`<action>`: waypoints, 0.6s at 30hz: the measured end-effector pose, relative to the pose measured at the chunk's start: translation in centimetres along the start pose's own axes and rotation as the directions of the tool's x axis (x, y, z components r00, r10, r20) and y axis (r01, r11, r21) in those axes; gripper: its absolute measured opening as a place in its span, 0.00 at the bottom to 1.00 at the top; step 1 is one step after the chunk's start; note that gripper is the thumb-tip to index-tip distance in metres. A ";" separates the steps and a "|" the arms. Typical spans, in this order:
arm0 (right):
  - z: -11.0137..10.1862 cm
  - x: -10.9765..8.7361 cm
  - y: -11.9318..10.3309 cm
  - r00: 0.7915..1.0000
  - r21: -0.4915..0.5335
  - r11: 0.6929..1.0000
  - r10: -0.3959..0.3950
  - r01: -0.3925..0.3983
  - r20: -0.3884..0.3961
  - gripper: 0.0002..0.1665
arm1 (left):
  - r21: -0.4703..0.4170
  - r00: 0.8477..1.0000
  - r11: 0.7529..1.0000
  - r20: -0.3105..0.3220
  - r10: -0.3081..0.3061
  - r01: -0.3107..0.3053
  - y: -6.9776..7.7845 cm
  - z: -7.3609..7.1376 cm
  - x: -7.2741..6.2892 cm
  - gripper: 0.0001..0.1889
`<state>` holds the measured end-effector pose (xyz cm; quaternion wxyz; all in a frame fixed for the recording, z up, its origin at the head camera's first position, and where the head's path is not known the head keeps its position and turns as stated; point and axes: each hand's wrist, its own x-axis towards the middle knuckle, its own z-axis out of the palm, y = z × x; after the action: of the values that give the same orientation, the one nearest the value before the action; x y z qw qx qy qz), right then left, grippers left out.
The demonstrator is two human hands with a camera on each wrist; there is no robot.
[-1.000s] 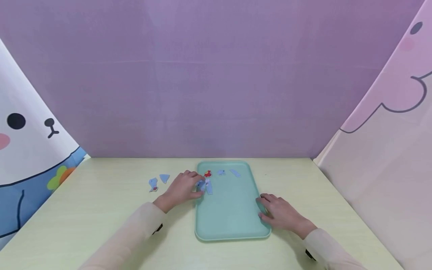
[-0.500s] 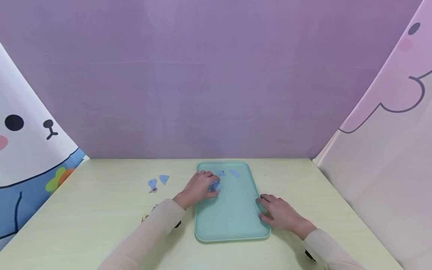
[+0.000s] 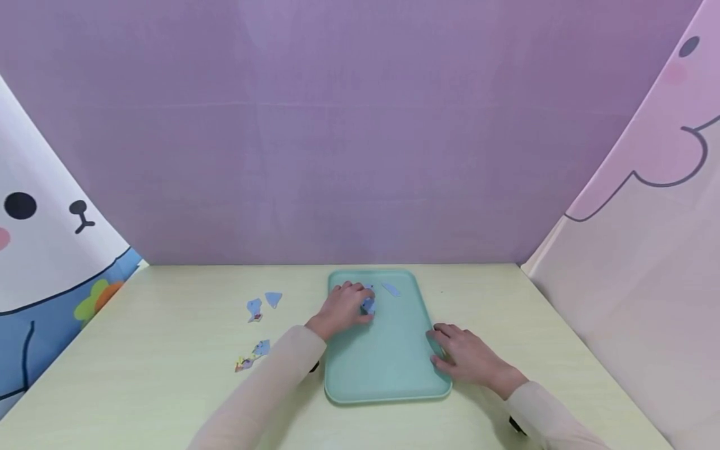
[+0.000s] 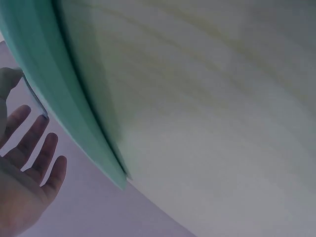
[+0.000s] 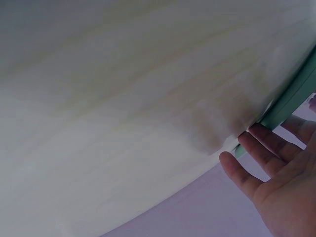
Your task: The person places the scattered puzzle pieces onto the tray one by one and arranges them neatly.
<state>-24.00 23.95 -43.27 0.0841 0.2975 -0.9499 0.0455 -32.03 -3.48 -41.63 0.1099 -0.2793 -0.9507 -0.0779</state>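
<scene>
My left hand (image 3: 343, 309) is over the upper left of a pale green tray (image 3: 388, 369). Between its thumb and fingers it pinches a thin blue puzzle piece (image 3: 368, 305), whose edge (image 4: 35, 96) shows in the left wrist view. Another small blue piece, at the tray's far end, is mostly covered by the fingers. A slim blue strip piece (image 3: 390, 289) lies to the right of it. At the tray's right rim, my right hand (image 3: 471, 357) touches the edge with loosely extended fingers (image 5: 261, 153). The left hand hides part of the tray.
Left of the tray, on the pale wooden table (image 3: 169, 350), lie a blue triangular piece (image 3: 273, 299), a blue piece with red (image 3: 255, 309), and a yellow-and-blue cluster (image 3: 253, 356). A purple backdrop (image 3: 360, 137) stands behind the table.
My left hand has moved rightward over the tray, carrying the blue puzzle piece from the left rim. The yellow-and-blue cluster came out from behind the sleeve. My right hand stays put.
</scene>
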 end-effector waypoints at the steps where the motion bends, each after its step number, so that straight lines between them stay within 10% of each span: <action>1: 0.0 0.0 0.0 1.000 0.002 1.000 0.002 -0.002 0.001 0.27 | 0.003 1.000 1.000 0.008 -0.006 0.006 0.0 0.1 0.1 0.21; 18: 0.1 0.1 0.0 1.000 -0.004 1.000 -0.003 0.003 0.001 0.26 | 0.032 0.994 0.998 0.099 -0.051 0.048 0.0 1.0 0.5 0.24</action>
<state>-24.09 23.92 -43.34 0.0843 0.2986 -0.9497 0.0432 -32.55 -3.00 -42.47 0.0642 -0.2574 -0.9627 -0.0526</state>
